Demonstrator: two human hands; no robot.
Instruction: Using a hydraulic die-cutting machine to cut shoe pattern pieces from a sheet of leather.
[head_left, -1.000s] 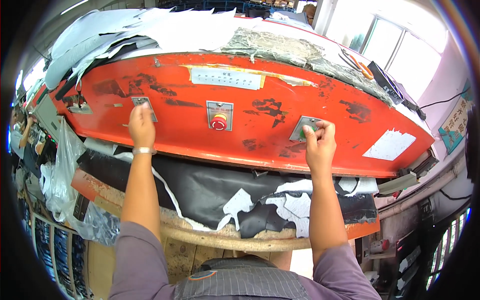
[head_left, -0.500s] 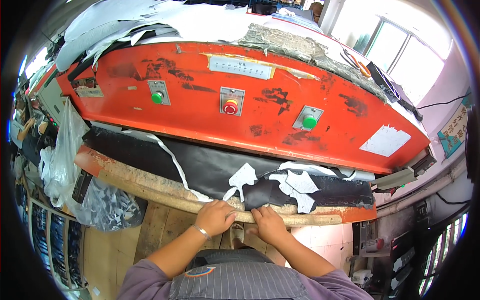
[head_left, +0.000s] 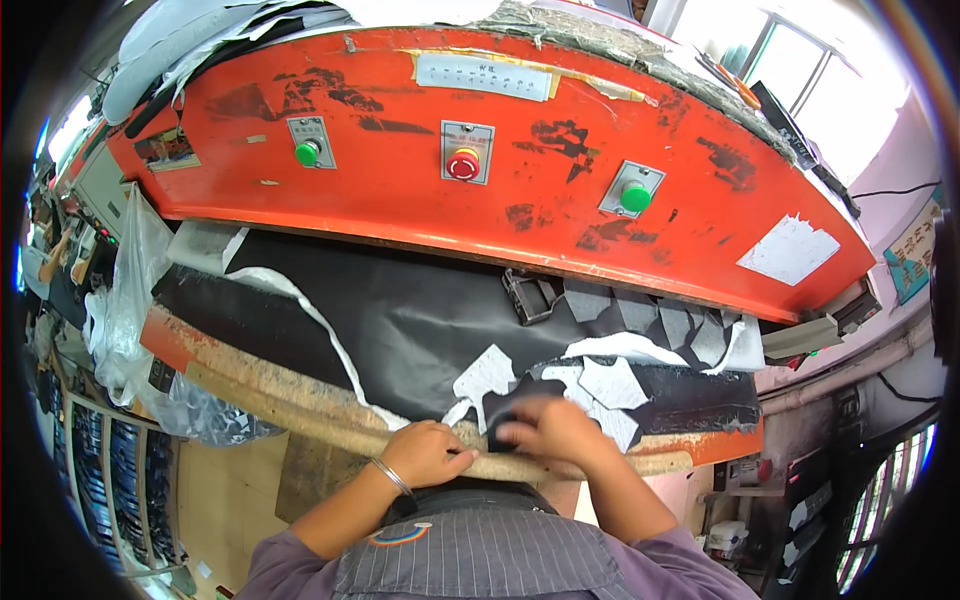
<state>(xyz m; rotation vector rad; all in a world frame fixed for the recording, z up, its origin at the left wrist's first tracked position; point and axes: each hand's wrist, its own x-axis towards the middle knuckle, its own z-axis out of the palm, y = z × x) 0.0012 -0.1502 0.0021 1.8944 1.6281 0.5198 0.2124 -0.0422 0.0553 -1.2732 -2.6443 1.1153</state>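
Observation:
My left hand (head_left: pixel 430 455) is curled over the front edge of the pale, worn board (head_left: pixel 330 435). Its thumb points right. My right hand (head_left: pixel 553 432) is just above a loose black leather piece (head_left: pixel 510 418); motion blurs its fingers, so I cannot tell whether it grips the piece. Just left of that hand lies a white-backed cut piece (head_left: pixel 485 375), and to its right several more white-backed pieces (head_left: pixel 612 385) overlap. Behind them a black leather sheet (head_left: pixel 390 300) spreads across the bed. A dark hollow metal cutting die (head_left: pixel 530 296) stands on it near the press.
The red press beam (head_left: pixel 390 180) spans the far side, carrying a green button (head_left: pixel 307 153), a red stop button (head_left: pixel 463 164) and another green button (head_left: pixel 635 197). A clear plastic bag (head_left: pixel 140 260) hangs at left. Shelves with dark items (head_left: pixel 120 480) stand below it.
My right hand has lifted off the board's edge onto the black piece; my left hand stays. The view has shifted closer to the press, revealing the cutting die and cut-out gaps in the sheet.

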